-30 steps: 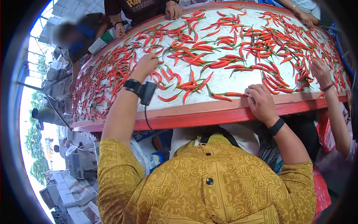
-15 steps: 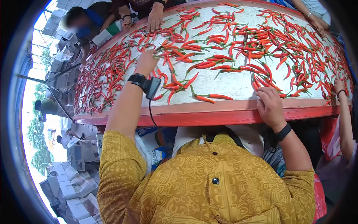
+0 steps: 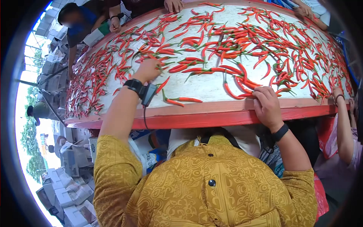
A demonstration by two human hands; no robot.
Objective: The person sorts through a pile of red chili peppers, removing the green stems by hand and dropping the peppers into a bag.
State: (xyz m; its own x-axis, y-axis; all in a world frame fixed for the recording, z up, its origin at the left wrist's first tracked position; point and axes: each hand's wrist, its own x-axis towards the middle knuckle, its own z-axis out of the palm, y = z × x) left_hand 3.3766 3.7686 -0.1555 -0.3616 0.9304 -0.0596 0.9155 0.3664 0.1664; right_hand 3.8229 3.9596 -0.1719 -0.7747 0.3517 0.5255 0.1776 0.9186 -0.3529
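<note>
Red chillies with green stems lie scattered over a large white table with a red edge. My left hand is over the chillies left of the middle, its fingers closed around chillies near a green stem. Just below and right of it lie a few loose chillies. My right hand rests at the table's red rim, fingers curled at the ends of several chillies; whether it grips one is hidden.
Across the table a person's hands and another person at the upper left are at the edge. At the right, a person's hand touches the rim. White boxes stand at the lower left.
The table and chillies have shifted left in view. Several chillies below my left hand are gone from their spot. The hand across the table has lifted back to the edge.
</note>
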